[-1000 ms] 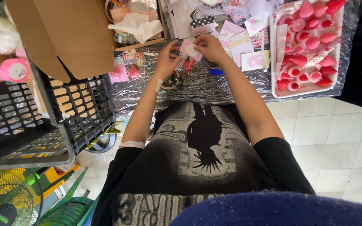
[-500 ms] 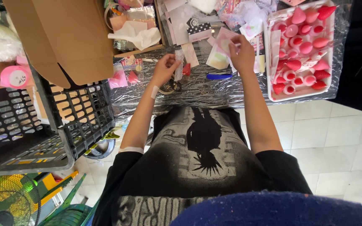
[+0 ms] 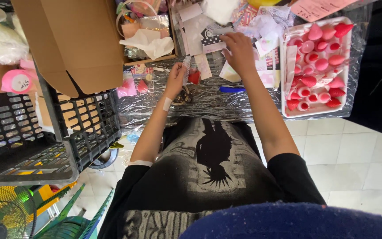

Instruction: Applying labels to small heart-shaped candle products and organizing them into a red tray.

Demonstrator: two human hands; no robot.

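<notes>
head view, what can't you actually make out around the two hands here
- Head view: what the right hand grips, its palm and fingers cover it.
- Head view: the small clear packet in the left hand, contents too small.
- Head view: the cardboard box, cut by the top edge.

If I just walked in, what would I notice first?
The white tray of pink and red sponges at the right pops out first. Next comes the big cardboard box at upper left, above a black crate. In the middle, the left hand holds a small clear packet, and the right hand reaches into the paper pile.
</notes>
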